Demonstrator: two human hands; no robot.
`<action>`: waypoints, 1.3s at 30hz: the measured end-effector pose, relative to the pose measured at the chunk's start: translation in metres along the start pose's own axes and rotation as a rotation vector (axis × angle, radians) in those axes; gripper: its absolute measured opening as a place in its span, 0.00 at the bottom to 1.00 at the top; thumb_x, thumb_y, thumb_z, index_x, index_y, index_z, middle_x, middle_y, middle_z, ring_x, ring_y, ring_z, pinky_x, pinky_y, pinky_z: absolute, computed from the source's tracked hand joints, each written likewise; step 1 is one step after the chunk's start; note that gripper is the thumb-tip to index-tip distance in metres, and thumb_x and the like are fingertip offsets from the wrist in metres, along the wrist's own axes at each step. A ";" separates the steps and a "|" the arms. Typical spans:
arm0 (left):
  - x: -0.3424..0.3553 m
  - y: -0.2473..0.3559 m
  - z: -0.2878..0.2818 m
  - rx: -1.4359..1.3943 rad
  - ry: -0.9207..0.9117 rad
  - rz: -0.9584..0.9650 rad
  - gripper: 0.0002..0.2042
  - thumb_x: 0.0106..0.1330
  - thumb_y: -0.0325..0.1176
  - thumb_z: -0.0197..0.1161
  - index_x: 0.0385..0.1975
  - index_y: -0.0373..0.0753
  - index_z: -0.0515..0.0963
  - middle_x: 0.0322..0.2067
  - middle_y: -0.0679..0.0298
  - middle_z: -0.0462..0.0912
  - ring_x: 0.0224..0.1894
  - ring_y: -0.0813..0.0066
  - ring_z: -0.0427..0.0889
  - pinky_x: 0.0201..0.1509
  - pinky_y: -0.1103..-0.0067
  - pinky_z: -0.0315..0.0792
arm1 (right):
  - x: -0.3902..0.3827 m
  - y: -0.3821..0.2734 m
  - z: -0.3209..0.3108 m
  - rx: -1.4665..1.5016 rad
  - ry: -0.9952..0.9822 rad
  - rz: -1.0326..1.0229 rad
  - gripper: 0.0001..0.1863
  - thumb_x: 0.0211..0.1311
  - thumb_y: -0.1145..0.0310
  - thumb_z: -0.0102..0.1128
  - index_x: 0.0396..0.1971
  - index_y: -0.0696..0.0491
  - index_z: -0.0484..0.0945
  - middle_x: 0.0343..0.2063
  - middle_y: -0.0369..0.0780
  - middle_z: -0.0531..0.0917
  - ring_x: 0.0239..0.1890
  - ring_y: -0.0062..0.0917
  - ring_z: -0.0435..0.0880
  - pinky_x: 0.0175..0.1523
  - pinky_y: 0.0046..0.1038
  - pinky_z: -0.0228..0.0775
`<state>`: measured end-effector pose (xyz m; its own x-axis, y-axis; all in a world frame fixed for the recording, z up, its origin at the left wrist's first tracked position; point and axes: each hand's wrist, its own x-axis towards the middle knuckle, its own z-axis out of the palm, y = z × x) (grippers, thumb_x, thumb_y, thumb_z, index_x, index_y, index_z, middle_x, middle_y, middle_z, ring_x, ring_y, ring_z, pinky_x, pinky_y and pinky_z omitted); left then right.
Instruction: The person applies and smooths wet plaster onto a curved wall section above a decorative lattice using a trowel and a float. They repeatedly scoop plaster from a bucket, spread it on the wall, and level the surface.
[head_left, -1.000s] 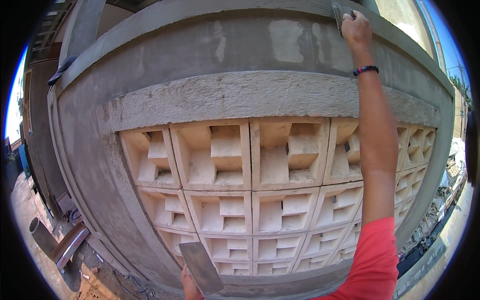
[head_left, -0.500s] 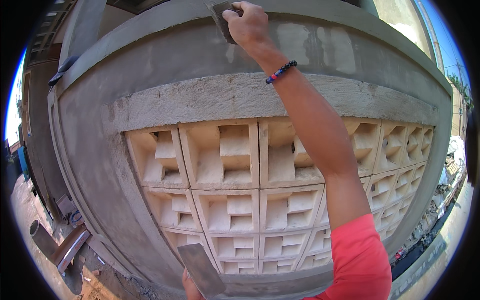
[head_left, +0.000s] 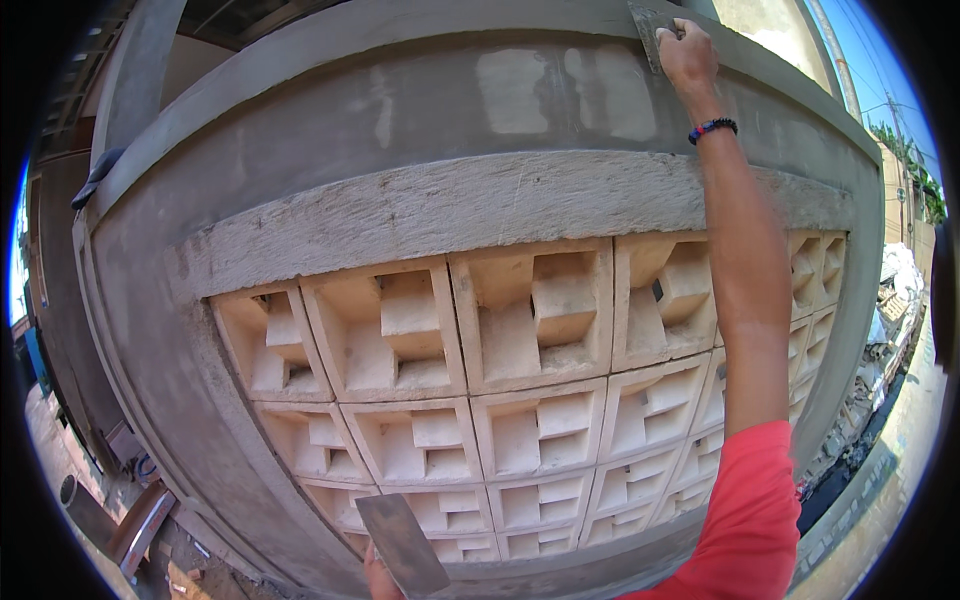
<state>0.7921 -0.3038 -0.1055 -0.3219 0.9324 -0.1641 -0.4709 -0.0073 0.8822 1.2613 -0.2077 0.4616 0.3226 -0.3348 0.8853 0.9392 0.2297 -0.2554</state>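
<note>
My right hand (head_left: 690,58), on a raised arm with a beaded bracelet (head_left: 713,130), is closed around a small grey plastering trowel (head_left: 648,35). Its blade lies against the front of the grey plastered ledge (head_left: 420,28) along the wall's top. Low in the picture, my left hand (head_left: 380,578) grips a flat rectangular metal trowel (head_left: 404,542), mostly from behind, so its handle is hidden. Between the hands spreads a panel of cream ventilation blocks (head_left: 540,310) beneath a rough, pale band (head_left: 400,215). Wet-looking shiny patches (head_left: 512,92) mark the smooth grey render below the ledge.
A dark cap-like object (head_left: 97,178) rests on the ledge's left end. At lower left are a pipe (head_left: 80,500) and a curved board (head_left: 140,525) on littered ground. Rubble and pale sacks (head_left: 895,300) line the wall's right side, beside a paved strip (head_left: 880,480).
My right hand has carried the small trowel rightward along the ledge, and the view has shifted to the right. The left hand with its trowel keeps nearly the same place in the picture.
</note>
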 end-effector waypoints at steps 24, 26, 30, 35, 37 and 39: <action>-0.004 -0.020 0.016 -0.260 -0.239 0.059 0.12 0.63 0.27 0.47 0.44 0.34 0.71 0.33 0.58 0.79 0.31 0.65 0.80 0.33 0.72 0.76 | -0.001 0.008 0.005 0.031 0.019 -0.002 0.22 0.54 0.57 0.52 0.46 0.54 0.76 0.42 0.48 0.79 0.48 0.42 0.76 0.52 0.36 0.66; 0.006 -0.029 0.000 -0.295 -0.230 0.051 0.12 0.63 0.27 0.47 0.44 0.34 0.71 0.33 0.58 0.79 0.31 0.65 0.80 0.33 0.72 0.76 | -0.026 -0.050 0.023 0.088 0.036 -0.068 0.21 0.55 0.58 0.53 0.45 0.54 0.76 0.40 0.47 0.80 0.45 0.39 0.77 0.50 0.34 0.67; 0.002 -0.021 -0.009 -0.282 -0.171 0.074 0.11 0.63 0.28 0.47 0.43 0.34 0.71 0.33 0.58 0.78 0.31 0.65 0.80 0.33 0.73 0.76 | -0.071 -0.156 0.052 0.302 0.021 -0.248 0.18 0.56 0.65 0.48 0.42 0.62 0.71 0.35 0.53 0.78 0.43 0.48 0.75 0.49 0.42 0.67; 0.002 -0.017 -0.023 -0.316 -0.219 0.087 0.13 0.63 0.31 0.48 0.45 0.34 0.71 0.36 0.57 0.79 0.35 0.64 0.80 0.37 0.72 0.75 | -0.132 -0.275 0.081 0.430 -0.377 -0.311 0.18 0.52 0.65 0.55 0.42 0.58 0.76 0.40 0.52 0.79 0.45 0.42 0.77 0.49 0.36 0.70; 0.004 -0.012 -0.027 -0.289 -0.210 0.096 0.13 0.63 0.31 0.48 0.45 0.34 0.71 0.36 0.57 0.79 0.35 0.64 0.80 0.37 0.72 0.75 | -0.140 -0.286 0.067 0.592 -0.430 -0.199 0.17 0.51 0.67 0.55 0.40 0.59 0.77 0.39 0.52 0.79 0.42 0.41 0.79 0.48 0.34 0.71; 0.006 -0.009 -0.028 -0.250 -0.197 0.101 0.14 0.64 0.32 0.48 0.46 0.34 0.71 0.36 0.58 0.78 0.35 0.65 0.79 0.37 0.73 0.75 | -0.131 -0.276 0.054 0.741 -0.405 -0.024 0.17 0.50 0.67 0.55 0.39 0.60 0.77 0.38 0.51 0.80 0.39 0.41 0.80 0.47 0.33 0.71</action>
<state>0.7715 -0.3088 -0.1272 -0.2231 0.9744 0.0285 -0.6396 -0.1684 0.7501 0.9537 -0.1775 0.4373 0.1038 -0.0256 0.9943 0.5792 0.8143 -0.0395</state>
